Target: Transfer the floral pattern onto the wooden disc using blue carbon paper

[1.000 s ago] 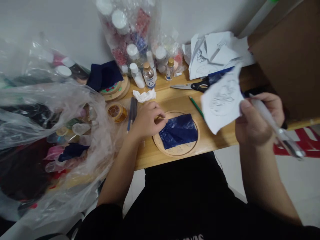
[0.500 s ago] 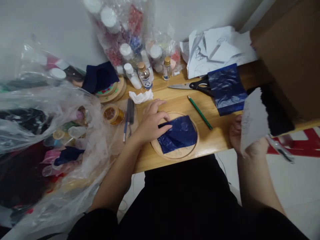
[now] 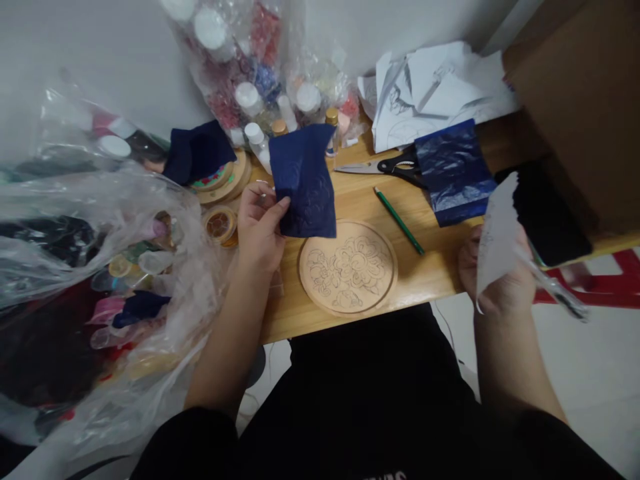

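Note:
A dark blue sheet of carbon paper (image 3: 305, 183) is pinched at its lower left edge by my left hand (image 3: 263, 227), raised above the table. Below and to its right lies a round wooden disc (image 3: 349, 267) with a rim, its face covered in a line drawing of flowers. Out at the right, over the table's front edge, my right hand (image 3: 503, 273) holds a torn piece of white paper (image 3: 497, 230) with faint marks. A pen with a clear, shiny barrel (image 3: 563, 293) sticks out of the same hand. The fingers there are partly hidden by the paper.
A green pencil (image 3: 399, 220), scissors (image 3: 385, 167) and another carbon sheet (image 3: 453, 173) lie behind the disc. Drawn papers (image 3: 435, 93) and a cardboard box (image 3: 575, 120) stand at the back right. Small bottles (image 3: 256, 140), a thread spool (image 3: 220, 225) and plastic bags (image 3: 175, 267) crowd the left.
My left hand has lifted the carbon paper off the wooden disc, up and to the left, uncovering the flower drawing. My right hand has stayed nearly in place with the torn paper and pen.

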A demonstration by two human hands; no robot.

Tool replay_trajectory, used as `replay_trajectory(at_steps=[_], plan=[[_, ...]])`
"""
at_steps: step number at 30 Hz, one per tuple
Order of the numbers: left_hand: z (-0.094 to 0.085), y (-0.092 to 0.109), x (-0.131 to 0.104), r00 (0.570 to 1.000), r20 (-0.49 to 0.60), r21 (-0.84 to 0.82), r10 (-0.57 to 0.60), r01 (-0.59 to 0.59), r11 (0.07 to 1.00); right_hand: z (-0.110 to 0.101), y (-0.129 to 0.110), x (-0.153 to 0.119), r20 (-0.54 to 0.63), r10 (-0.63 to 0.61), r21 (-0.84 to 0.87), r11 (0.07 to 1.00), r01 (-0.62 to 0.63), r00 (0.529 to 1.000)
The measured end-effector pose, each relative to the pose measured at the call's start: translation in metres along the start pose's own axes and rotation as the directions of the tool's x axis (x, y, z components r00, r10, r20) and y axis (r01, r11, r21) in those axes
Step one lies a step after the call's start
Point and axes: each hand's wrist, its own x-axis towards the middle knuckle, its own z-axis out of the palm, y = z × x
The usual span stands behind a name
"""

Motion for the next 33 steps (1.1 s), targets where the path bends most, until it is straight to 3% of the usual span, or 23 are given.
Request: replay_trajectory(at_steps=[2, 5, 8, 9, 12, 15, 17, 18, 21, 23, 26, 33], plan=[[0.000, 0.001, -0.002, 0.999, 0.043, -0.034, 0.007, -0.005, 0.999, 0.000, 0.000, 0.001, -0.012, 0.086, 0.096, 0.992, -0.084, 0.996], [-0.003, 0.012, -0.012, 0.962, 0.262, -0.055, -0.076, 0.094, 0.994, 0.002, -0.004, 0.002, -0.029, 0.170, 0.195, 0.967, -0.161, 0.985], [-0.011, 0.031, -0.031, 0.859, 0.478, 0.053, -0.183, 0.180, 0.982, 0.005, -0.009, 0.003, -0.037, 0.203, 0.247, 0.951, -0.188, 0.978], [-0.013, 0.037, -0.039, 0.805, 0.549, 0.109, -0.225, 0.197, 0.974, 0.006, -0.011, 0.004, -0.038, 0.208, 0.258, 0.947, -0.192, 0.977], [-0.020, 0.050, -0.062, 0.690, 0.654, 0.188, -0.310, 0.249, 0.950, 0.007, -0.012, 0.004, -0.046, 0.213, 0.278, 0.941, -0.192, 0.976], [-0.025, 0.055, -0.077, 0.633, 0.703, 0.267, -0.324, 0.188, 0.945, 0.007, -0.011, 0.004, -0.056, 0.221, 0.292, 0.936, -0.196, 0.974], [-0.029, 0.056, -0.082, 0.669, 0.676, 0.323, -0.310, 0.110, 0.940, 0.007, -0.010, 0.004, -0.061, 0.231, 0.303, 0.931, -0.202, 0.971], [-0.030, 0.055, -0.083, 0.711, 0.637, 0.358, -0.297, 0.069, 0.931, 0.007, -0.009, 0.003, -0.063, 0.235, 0.308, 0.929, -0.205, 0.970], [-0.035, 0.045, -0.084, 0.891, 0.419, 0.526, -0.177, -0.079, 0.847, 0.008, -0.010, 0.002, -0.063, 0.239, 0.318, 0.925, -0.207, 0.969], [-0.038, 0.035, -0.085, 0.956, 0.287, 0.670, -0.061, -0.154, 0.726, 0.008, -0.011, 0.002, -0.060, 0.237, 0.323, 0.924, -0.206, 0.970], [-0.038, 0.023, -0.089, 0.968, 0.247, 0.782, -0.051, -0.168, 0.600, 0.008, -0.011, 0.002, -0.052, 0.229, 0.325, 0.924, -0.200, 0.972], [-0.027, 0.020, -0.097, 0.930, 0.283, 0.847, -0.236, -0.127, 0.517, 0.008, -0.011, 0.002, -0.033, 0.216, 0.325, 0.926, -0.194, 0.976]])
